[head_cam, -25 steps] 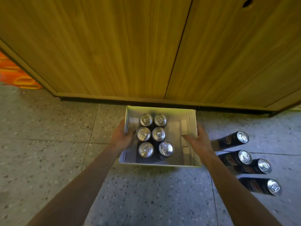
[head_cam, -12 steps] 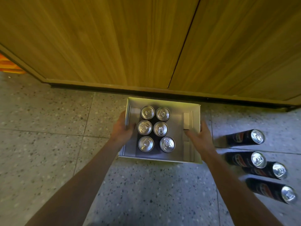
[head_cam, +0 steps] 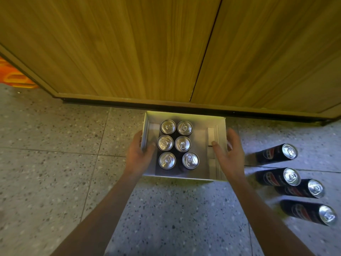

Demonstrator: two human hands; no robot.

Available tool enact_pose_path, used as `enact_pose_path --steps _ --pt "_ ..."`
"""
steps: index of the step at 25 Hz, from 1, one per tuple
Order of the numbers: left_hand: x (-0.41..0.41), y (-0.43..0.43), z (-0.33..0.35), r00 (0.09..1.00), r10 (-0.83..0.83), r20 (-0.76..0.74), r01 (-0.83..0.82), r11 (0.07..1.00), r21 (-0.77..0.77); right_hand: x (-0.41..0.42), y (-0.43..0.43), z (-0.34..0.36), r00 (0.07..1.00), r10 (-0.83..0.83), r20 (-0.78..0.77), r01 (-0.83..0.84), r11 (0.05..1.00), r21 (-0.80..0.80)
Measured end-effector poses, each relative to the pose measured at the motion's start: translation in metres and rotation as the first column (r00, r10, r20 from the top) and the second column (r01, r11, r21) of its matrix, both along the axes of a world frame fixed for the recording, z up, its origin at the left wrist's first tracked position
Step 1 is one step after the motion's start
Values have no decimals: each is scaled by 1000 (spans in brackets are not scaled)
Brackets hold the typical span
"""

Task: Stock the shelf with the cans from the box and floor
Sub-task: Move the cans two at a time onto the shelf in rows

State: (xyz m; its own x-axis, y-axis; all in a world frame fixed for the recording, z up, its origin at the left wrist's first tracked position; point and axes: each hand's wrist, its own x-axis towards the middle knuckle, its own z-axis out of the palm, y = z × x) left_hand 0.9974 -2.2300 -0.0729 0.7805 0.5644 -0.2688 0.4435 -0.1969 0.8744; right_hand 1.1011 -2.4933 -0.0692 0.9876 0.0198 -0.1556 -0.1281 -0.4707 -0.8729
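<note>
A white cardboard box (head_cam: 184, 115) sits on the floor against the base of a wooden cabinet. Six dark cans (head_cam: 182, 144) stand upright in its left half, silver tops up. My left hand (head_cam: 138, 157) grips the box's left wall, thumb inside and fingers outside. My right hand (head_cam: 230, 157) holds the right wall the same way, its thumb resting on a cardboard insert. Several more dark cans (head_cam: 276, 154) stand on the floor to the right of the box.
Closed wooden cabinet doors (head_cam: 147, 52) fill the upper view, with a dark toe gap beneath. An orange crate (head_cam: 13, 76) shows at the far left. Speckled floor tiles (head_cam: 55, 154) spread to the left and in front of the box.
Both hands stay on the box's sides and the box has not shifted against the cabinet. My right thumb now lies further inside the right wall. The view has drifted slightly.
</note>
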Motion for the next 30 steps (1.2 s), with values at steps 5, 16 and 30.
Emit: enact_pose_path --steps 5,16,30 --pt "-35 -26 20 978 -53 201 -17 943 332 -47 9 21 958 214 192 -197 975 -103" --pt "-25 -49 10 939 -217 -268 301 894 332 -54 36 -9 900 436 -19 -423 861 -283" --pt "-33 -25 180 970 -207 130 197 977 83 -57 49 168 933 328 152 -316 944 -97"
